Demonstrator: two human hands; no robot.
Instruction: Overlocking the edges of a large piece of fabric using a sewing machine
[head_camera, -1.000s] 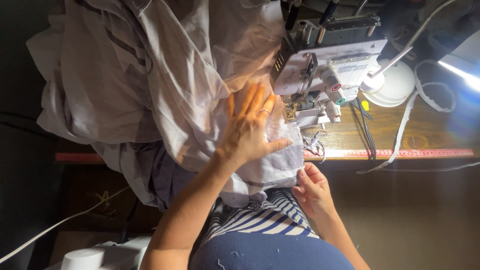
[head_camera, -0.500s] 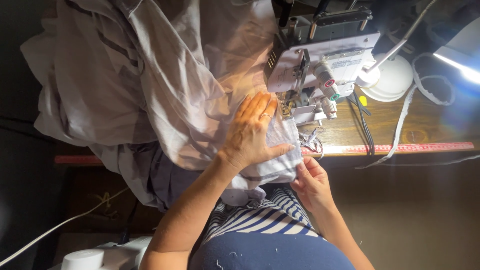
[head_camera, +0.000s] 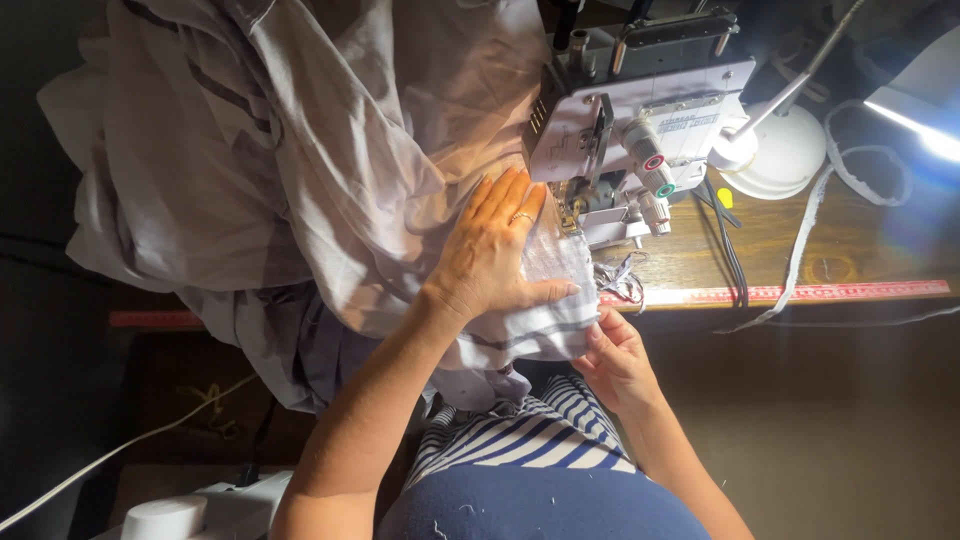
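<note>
Head view: grey fabric (head_camera: 300, 170) under flat left hand (head_camera: 490, 255), beside sewing machine (head_camera: 640, 120).

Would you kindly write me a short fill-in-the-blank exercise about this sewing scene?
1. The left hand lies flat on the pale grey ____.
2. The right hand pinches the cloth's edge below the ____ wooden table.
3. The white sewing machine stands to the ____ of the left hand.

Missing: fabric; brown; right
</note>
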